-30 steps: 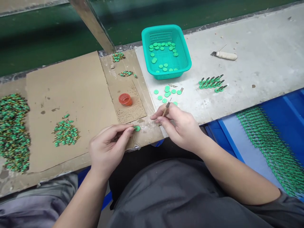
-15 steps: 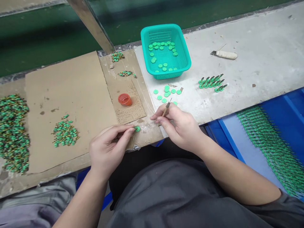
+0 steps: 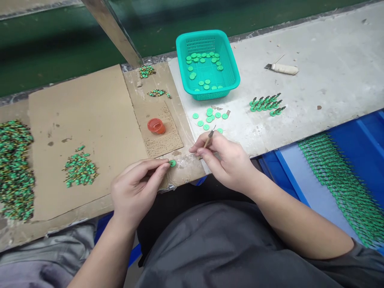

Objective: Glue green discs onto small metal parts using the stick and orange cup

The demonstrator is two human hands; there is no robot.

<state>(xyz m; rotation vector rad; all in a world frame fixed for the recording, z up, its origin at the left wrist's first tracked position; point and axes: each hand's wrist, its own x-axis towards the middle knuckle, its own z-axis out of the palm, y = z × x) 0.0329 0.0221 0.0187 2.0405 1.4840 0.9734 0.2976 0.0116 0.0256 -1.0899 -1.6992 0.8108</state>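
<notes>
Green disc (image 3: 172, 163), pinched at left hand (image 3: 136, 188) fingertips mid-frame, sat just left of brush (image 3: 209, 138) gripped by right hand (image 3: 226, 162).

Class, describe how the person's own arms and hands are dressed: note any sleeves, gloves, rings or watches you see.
Both hands, left hand and right hand, are bare: no gloves, rings or watch show. The forearms are uncovered too. A dark grey short sleeve shows on the right arm only; the left arm leaves the picture with no sleeve in view.

Grey bench (image 3: 324, 44) carries cardboard (image 3: 90, 112), teal basket (image 3: 231, 72), loose green discs (image 3: 207, 118).
</notes>
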